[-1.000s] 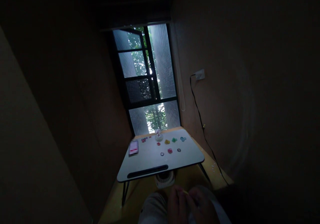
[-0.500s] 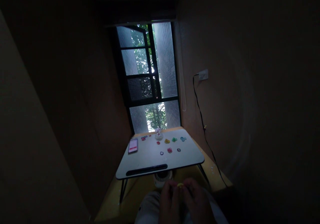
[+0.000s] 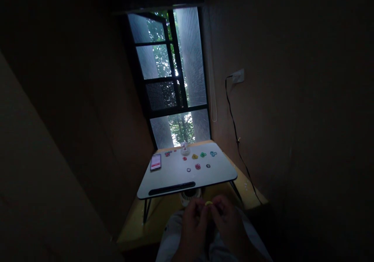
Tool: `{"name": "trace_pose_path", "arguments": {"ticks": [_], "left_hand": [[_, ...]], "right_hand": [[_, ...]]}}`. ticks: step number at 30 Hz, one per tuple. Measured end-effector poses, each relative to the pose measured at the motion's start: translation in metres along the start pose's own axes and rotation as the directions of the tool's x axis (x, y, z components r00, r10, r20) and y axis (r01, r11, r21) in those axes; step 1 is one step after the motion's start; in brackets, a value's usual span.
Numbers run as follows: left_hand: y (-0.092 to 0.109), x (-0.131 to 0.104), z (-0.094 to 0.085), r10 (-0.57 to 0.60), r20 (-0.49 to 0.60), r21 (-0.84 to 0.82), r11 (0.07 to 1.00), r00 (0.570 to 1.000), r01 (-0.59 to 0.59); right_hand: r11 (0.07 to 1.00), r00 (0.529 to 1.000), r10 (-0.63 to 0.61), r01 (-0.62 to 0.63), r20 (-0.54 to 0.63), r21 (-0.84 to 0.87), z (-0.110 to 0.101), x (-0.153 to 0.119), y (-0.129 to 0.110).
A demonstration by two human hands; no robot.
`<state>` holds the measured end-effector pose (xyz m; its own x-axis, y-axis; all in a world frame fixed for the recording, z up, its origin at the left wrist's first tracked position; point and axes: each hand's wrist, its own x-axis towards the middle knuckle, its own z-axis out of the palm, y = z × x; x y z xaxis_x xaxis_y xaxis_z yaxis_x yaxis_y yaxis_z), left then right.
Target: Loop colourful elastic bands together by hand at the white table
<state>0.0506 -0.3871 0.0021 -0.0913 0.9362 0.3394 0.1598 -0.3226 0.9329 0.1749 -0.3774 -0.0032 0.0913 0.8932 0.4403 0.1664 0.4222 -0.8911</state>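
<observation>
A small yellow band (image 3: 208, 203) is pinched between my two hands above my lap, one end in each. My left hand (image 3: 194, 214) closes thumb and fingers on its left side. On its right side my right hand (image 3: 223, 211) does the same. Beyond them stands a white folding table (image 3: 172, 178) bearing small coloured rings in groups: a yellow pile (image 3: 194, 157), a green pile (image 3: 203, 155), a light blue group (image 3: 213, 153), a pink-red pile (image 3: 198, 166), a dark ring (image 3: 208, 166) and a pale ring (image 3: 188, 169).
A clear container (image 3: 185, 150) stands at the table's back edge, and a phone or tablet (image 3: 156, 162) lies at its left. Beneath the table sits a round white object (image 3: 187, 197). A black cable (image 3: 233, 118) hangs from the wall socket (image 3: 238, 76) at right.
The whole view has shifted, so the table, window and hands appear higher in the picture. Both hands still hold the yellow band, with little change in grip.
</observation>
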Motion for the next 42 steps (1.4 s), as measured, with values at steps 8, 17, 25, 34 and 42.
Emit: {"name": "trace_pose_path", "arguments": {"ticks": [8,17,25,34,42], "left_hand": [[0.011,-0.001,-0.001,0.047,0.004,0.054,0.997,0.999,-0.048],[0.003,-0.001,-0.002,0.021,0.080,0.042,0.999,0.997,-0.025],[0.004,-0.006,-0.002,-0.016,0.061,-0.037,0.999,0.998,0.018],[0.003,-0.012,0.000,0.019,0.089,-0.036,0.999,0.996,-0.016],[0.001,-0.015,0.003,0.001,0.098,-0.047,0.999,0.995,0.004]], "right_hand": [[0.996,0.997,-0.075,0.075,0.003,-0.050,-0.004,-0.001,-0.007],[0.997,0.999,-0.039,0.040,0.021,-0.066,-0.003,-0.005,-0.003],[0.985,0.995,-0.101,0.103,0.022,-0.140,-0.007,-0.011,0.003],[0.975,0.988,-0.147,0.152,0.046,-0.164,-0.012,-0.016,0.005],[0.981,0.988,-0.150,0.151,0.021,-0.125,-0.013,-0.016,0.005]]}}
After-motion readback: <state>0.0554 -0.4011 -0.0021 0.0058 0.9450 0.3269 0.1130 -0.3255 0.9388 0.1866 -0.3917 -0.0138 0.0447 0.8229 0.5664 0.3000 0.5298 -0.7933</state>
